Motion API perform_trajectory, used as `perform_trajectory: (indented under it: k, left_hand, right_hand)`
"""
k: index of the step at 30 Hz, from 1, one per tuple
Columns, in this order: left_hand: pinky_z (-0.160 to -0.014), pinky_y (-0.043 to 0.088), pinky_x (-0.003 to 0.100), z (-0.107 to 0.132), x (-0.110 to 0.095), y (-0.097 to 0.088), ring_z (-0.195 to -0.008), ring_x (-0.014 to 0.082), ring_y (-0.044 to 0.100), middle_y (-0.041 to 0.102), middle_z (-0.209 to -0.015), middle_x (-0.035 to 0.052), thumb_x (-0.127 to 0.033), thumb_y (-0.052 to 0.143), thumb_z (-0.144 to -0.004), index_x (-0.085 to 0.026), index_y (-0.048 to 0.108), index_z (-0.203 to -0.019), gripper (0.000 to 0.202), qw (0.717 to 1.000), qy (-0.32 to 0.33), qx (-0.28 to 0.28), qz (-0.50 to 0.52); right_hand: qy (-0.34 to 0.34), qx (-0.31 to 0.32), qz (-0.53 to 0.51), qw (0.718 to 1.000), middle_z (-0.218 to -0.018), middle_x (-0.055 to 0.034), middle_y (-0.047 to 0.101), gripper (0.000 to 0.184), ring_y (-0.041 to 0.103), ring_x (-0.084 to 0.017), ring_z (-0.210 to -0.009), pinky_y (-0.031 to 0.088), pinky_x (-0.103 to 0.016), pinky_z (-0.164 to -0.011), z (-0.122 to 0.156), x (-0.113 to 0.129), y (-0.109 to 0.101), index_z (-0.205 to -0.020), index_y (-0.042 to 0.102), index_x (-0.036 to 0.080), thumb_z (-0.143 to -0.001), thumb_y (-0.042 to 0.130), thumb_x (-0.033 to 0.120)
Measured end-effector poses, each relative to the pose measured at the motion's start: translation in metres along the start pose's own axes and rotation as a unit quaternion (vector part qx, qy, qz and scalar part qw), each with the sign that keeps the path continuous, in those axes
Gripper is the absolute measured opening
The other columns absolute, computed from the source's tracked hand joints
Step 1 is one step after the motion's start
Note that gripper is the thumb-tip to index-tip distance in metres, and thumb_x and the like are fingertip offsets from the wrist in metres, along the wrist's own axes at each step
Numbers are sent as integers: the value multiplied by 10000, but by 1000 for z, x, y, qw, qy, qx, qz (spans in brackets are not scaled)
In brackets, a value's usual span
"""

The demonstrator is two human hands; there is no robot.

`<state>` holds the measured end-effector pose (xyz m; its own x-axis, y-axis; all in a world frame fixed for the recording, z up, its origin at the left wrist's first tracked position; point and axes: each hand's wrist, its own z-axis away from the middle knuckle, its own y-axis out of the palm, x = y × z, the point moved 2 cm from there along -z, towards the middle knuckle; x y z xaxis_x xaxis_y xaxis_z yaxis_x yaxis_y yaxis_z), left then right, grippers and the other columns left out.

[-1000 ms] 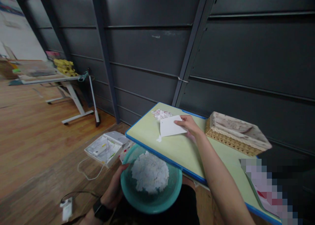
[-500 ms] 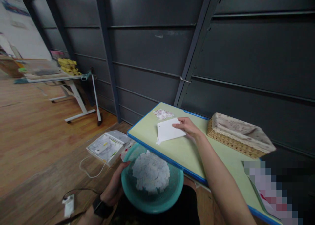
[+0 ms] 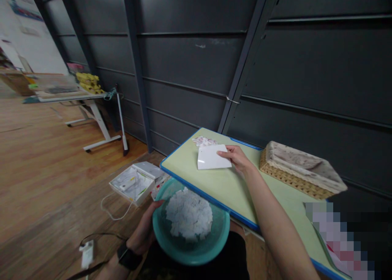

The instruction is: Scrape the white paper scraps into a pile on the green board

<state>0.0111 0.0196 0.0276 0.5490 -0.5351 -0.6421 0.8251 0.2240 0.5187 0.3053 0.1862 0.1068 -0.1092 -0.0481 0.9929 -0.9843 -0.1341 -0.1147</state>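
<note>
In the head view, my right hand (image 3: 237,157) pinches a thin, glossy white plastic sheet (image 3: 211,158) by its right edge, thumb on top. The sheet is tilted just over the table. Behind it, a small heap of torn paper scraps (image 3: 203,141) lies at the table's far left corner, partly covered by the sheet. My left hand (image 3: 148,223) grips the left rim of a teal plastic basin (image 3: 191,257) on my lap; its fingers are largely hidden. A mound of white paper scraps (image 3: 190,214) fills the basin's middle.
The pale yellow table (image 3: 226,194) has a blue edge overhanging the basin. A cloth-lined wicker basket (image 3: 290,176) stands at its back right. On the floor at left are an open white box (image 3: 133,184) and a power strip (image 3: 87,253). A dark panel wall (image 3: 183,55) rises behind.
The white sheet has tilted and its glossy face now catches light. The scrap that hung at its lower left corner no longer shows. My left hand stays on the basin.
</note>
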Motion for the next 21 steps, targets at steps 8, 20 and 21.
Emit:
perform_trajectory:
  k: [8, 20, 21]
  left_hand:
    - [-534, 520, 266, -3, 3, -5, -499, 163, 652, 722, -580, 20, -228, 614, -786, -151, 643, -743, 93, 1000, 16, -8, 7]
    - [-569, 526, 295, -3, 6, -7, -535, 175, 652, 737, -643, 47, -232, 587, -807, -133, 623, -824, 106, 1000, 7, 17, -4]
    - [-567, 527, 296, -4, 6, -8, -533, 174, 650, 737, -645, 44, -236, 587, -808, -134, 623, -837, 111, 1000, 7, 19, -4]
  right_hand:
    - [-167, -255, 228, 925, -676, -34, 647, 403, 510, -152, -604, 354, -254, -572, -15, -6, -21, -785, 678, 136, -701, 616, 524]
    - [-213, -210, 365, 882, -511, 33, 447, 385, 359, -108, -511, 236, -245, -530, -13, -17, 23, -598, 531, 183, -831, 485, 486]
    - [-217, -203, 372, 879, -522, 25, 471, 373, 375, -112, -516, 243, -246, -535, -13, -18, 25, -609, 543, 183, -835, 480, 473]
